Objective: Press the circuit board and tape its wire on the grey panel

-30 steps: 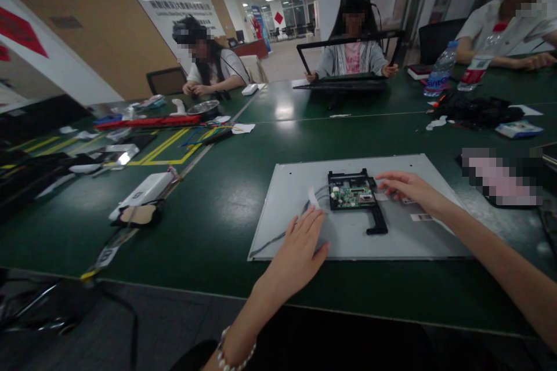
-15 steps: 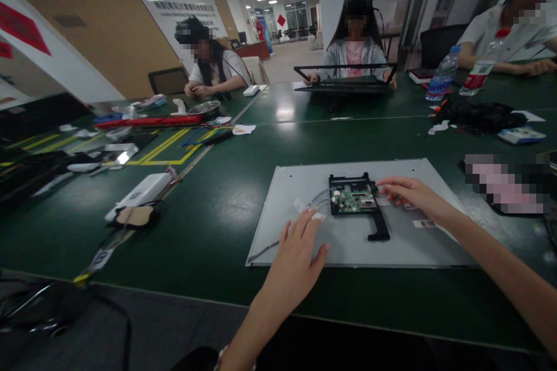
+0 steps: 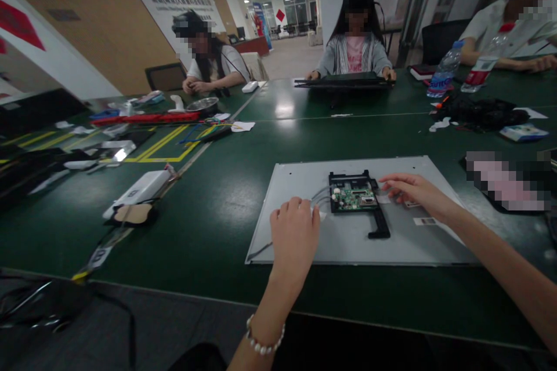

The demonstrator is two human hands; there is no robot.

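Note:
A light grey flat panel (image 3: pixel 409 249) lies on the table in front of me. On it sits a black plastic bracket (image 3: pixel 380 226) carrying a green circuit board (image 3: pixel 354 198). Thin grey cables (image 3: pixel 321 195) run left from the board and pass under my left hand (image 3: pixel 296 229). That hand is over the panel's left part with its fingers bent down and close together; the fingertips are hidden, so what they grip cannot be made out. Just right of the bracket hovers my right hand (image 3: pixel 404 186), fingers loosely stretched and holding nothing.
A white box-shaped device (image 3: pixel 141 188) lies left on the green table (image 3: pixel 209 237). Farther left are a red bar (image 3: pixel 148 119) and loose parts. At right stand two bottles (image 3: pixel 446 69), (image 3: pixel 485 64) near a black bundle (image 3: pixel 483 111). Three people sit opposite; one holds a black frame (image 3: pixel 346 82).
My left hand has drawn its spread fingers together and bent them down over the cables. My right hand stays nearly still. Across the table, a person has lowered a black frame.

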